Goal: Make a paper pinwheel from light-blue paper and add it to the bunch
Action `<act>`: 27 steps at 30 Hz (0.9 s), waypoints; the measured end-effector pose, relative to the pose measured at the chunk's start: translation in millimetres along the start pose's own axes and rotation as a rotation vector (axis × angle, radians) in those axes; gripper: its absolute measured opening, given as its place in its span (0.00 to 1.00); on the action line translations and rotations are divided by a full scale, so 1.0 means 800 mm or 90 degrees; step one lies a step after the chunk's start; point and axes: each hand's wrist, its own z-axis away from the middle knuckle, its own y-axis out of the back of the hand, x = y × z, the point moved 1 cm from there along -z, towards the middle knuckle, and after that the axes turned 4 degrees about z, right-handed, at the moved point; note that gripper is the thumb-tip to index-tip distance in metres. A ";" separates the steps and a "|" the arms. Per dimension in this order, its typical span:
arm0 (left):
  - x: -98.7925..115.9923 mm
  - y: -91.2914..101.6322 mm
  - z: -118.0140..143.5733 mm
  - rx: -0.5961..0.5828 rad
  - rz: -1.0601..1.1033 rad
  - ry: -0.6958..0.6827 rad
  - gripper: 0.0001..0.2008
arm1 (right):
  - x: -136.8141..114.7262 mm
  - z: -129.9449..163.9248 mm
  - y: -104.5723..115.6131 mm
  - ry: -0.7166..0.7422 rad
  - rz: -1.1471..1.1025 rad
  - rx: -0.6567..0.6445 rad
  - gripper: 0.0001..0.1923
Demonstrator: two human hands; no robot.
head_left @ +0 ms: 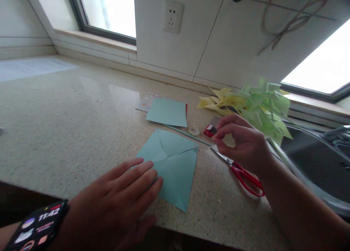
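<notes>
Pressing flat with open fingers, the left hand (120, 196) pins the near-left corner of the creased light-blue paper square (171, 165) on the speckled stone surface (68, 123). Just right of the square, the right hand (240, 143) pinches something too small to identify above the red-handled scissors (240, 170). Lifting the left hand could let the square slide and spoil its creases, and the pinched bit could drop among the clutter.

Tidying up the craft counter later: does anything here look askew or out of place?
Mostly no. The red-handled scissors lie open on the counter under the right hand, blades exposed. The left hand presses the creased blue paper, which sits at a diagonal.
</notes>
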 end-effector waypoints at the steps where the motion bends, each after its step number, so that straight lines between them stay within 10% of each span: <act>1: 0.001 0.002 0.001 -0.004 -0.013 -0.024 0.19 | -0.005 0.001 -0.002 0.018 -0.009 -0.006 0.07; 27: 0.023 0.017 -0.011 -0.036 0.239 0.041 0.11 | -0.060 0.012 -0.014 0.163 0.113 -0.011 0.10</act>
